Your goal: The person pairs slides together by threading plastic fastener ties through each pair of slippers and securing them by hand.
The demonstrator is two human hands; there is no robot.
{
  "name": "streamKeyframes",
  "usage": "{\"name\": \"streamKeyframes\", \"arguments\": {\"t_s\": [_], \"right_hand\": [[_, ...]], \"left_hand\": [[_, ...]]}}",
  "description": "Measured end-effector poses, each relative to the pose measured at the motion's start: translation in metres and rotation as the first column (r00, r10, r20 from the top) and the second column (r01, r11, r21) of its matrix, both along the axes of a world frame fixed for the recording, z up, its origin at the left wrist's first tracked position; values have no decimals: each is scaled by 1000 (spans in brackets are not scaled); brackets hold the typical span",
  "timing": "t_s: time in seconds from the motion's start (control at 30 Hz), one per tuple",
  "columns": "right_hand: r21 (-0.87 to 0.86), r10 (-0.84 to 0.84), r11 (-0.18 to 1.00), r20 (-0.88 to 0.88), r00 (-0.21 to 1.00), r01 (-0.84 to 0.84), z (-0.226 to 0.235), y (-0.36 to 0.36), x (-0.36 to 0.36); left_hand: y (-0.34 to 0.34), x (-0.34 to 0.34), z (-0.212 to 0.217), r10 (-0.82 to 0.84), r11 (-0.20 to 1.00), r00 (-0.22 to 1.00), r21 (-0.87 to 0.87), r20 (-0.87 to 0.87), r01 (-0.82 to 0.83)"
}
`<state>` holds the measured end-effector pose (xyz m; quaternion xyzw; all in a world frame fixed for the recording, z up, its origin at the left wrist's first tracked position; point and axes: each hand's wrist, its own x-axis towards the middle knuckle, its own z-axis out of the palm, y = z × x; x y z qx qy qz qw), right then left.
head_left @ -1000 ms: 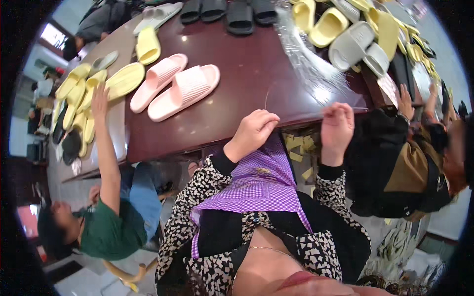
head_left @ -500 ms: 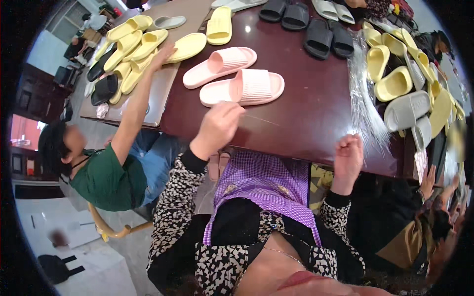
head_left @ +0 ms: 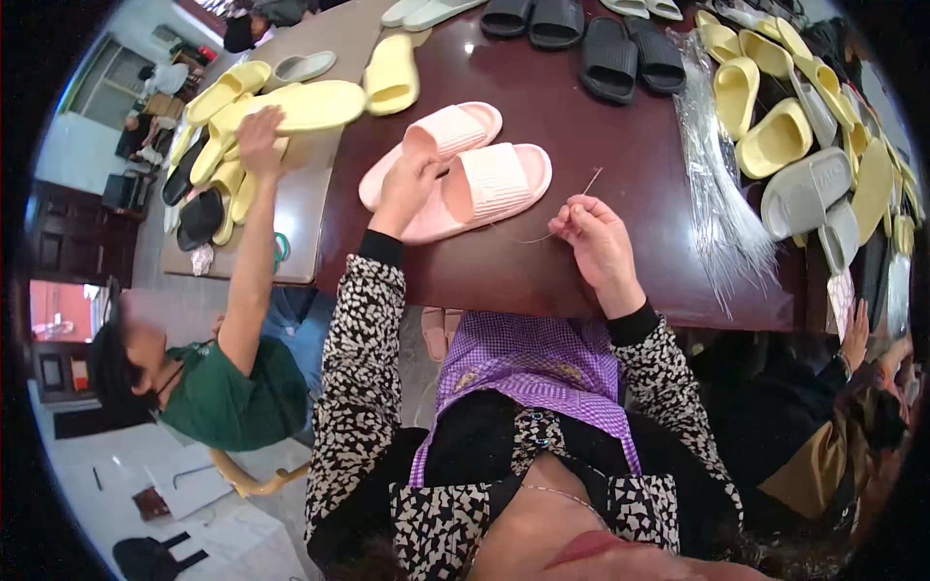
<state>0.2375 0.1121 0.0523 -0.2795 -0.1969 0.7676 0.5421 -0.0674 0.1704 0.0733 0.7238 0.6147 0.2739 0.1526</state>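
Observation:
A pair of pale pink slide slippers (head_left: pixel 504 184) lies side by side on the dark red table before me. My left hand (head_left: pixel 407 194) is over their heel ends, fingers closed near the openings of the straps; what is between its fingertips is hidden. A thin, clear strand (head_left: pixel 523 239) curves from the near slipper's side to my right hand (head_left: pixel 596 242). That hand pinches it between thumb and fingertips, and its free end sticks up above them. Whether the strand passes through the straps, I cannot tell.
A bundle of clear plastic strands (head_left: pixel 722 208) hangs toward the table's right edge. Black slides (head_left: pixel 610 63) stand at the back, yellow and grey ones (head_left: pixel 775 140) at the right. On the left, a co-worker's hand (head_left: pixel 260 140) touches a yellow slipper (head_left: pixel 315 105) among several others.
My left hand has moved up onto the slippers. My right hand has come left toward them, and the strand now shows in it. The co-worker's hand and yellow slipper have shifted left.

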Motion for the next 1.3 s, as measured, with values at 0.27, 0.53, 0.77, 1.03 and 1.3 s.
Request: {"name": "streamKeyframes", "arguments": {"t_s": [0.27,0.53,0.77,1.03,1.3], "right_hand": [[-14,-170,985,131,977,173,-5,26,49],[126,-185,982,461,868,143,36,9,86],[264,-135,927,898,419,-265,42,-61,75],[457,-510,785,860,-18,-419,22,-33,56],[679,-691,690,721,53,-249,24,-36,67]], "left_hand": [[-45,111,15,-275,961,959,27,-66,277],[-80,149,11,-259,965,909,49,326,257],[-125,135,32,-350,936,930,88,115,342],[-98,132,4,-300,941,950,137,-85,309],[-98,139,-6,-131,960,982,229,-133,159]]}}
